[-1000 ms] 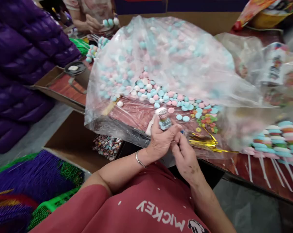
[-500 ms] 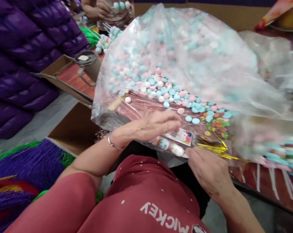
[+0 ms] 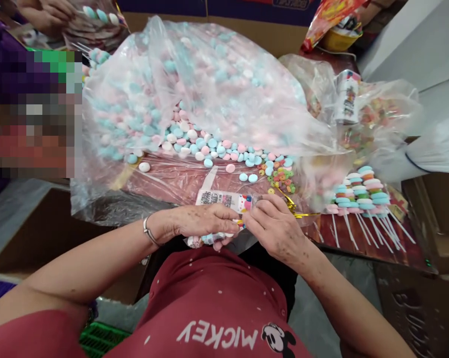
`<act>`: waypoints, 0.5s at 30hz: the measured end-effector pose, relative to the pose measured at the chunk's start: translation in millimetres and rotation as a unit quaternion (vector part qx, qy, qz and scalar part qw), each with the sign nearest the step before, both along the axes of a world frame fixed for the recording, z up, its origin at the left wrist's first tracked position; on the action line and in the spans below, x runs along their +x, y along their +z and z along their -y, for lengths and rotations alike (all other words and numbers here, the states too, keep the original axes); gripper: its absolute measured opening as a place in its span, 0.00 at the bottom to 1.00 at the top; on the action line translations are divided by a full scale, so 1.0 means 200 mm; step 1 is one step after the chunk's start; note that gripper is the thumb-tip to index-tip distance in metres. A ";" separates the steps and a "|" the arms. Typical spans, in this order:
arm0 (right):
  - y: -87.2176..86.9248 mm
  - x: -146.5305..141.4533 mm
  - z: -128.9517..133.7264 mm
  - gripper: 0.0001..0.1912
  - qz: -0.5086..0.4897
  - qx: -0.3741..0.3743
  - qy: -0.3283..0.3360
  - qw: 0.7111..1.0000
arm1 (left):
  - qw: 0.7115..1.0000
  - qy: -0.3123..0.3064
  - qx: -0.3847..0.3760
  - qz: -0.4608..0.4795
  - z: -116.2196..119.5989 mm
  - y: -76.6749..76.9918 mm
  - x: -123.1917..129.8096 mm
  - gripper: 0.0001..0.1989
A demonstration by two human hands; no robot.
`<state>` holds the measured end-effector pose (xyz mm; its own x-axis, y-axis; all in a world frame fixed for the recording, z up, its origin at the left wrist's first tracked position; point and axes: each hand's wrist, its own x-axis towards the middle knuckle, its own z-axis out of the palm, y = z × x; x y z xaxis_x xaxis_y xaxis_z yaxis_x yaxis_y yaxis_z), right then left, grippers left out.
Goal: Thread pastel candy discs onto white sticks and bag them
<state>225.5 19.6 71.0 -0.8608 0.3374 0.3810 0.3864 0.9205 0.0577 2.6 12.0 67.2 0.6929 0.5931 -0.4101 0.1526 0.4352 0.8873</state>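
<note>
Landmark: one large clear plastic bag point(image 3: 224, 74), spreading over a red-brown table point(image 3: 405, 256) and containing pink, blue and white candies.

Item 1: wrapped candies point(image 3: 212, 239) in clear printed film, lying lengthwise in the left hand, just on the bag's near side, toward the wearer.

Item 2: left hand point(image 3: 204, 220), palm down, on the bag's near side. It is keeping its fingers straight and narrow above the wrapped candies, a fingertip showing below; it is holding them between. A metal bracelet point(image 3: 145, 227) is circling its wrist.

Item 3: right hand point(image 3: 276, 228), on the bag's near side, right of item 2. Its fingers are curling in at the right end of the wrapped candies; what they are gripping is hidden, so its hold cannot be told.

Item 4: printed label point(image 3: 213, 198), lying at the bag's near edge, partly under the left hand's fingers.

Item 5: loose candies point(image 3: 221, 149), lying along the bag's near side.

Item 6: ring candies point(image 3: 279, 177), heaping at the bag's near right.

Item 7: gold ties point(image 3: 301, 215), lying at the bag's near right, just beside the right hand.

Item 8: candy skewers point(image 3: 360, 190), lying stacked right of the bag, white sticks pointing toward the wearer.

Item 9: printed cylinder point(image 3: 347, 97), standing right of the bag.

Item 10: a co-worker's hand point(image 3: 56, 14), beyond the bag's far left, holding a blue-and-white candy skewer point(image 3: 101, 15).
</note>
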 end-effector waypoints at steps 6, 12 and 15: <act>-0.04 0.01 0.12 0.17 -0.032 0.038 0.003 0.999 | 0.998 -0.033 -0.055 0.016 0.06 -0.04 0.05 0.21; -0.10 0.01 0.21 0.13 -0.061 0.031 0.005 0.998 | 0.991 -0.111 -0.075 -0.021 0.11 -0.06 0.07 0.18; -0.10 0.02 0.22 0.15 -0.063 -0.022 -0.037 0.997 | 0.977 -0.108 0.155 -0.103 0.13 -0.06 0.10 0.14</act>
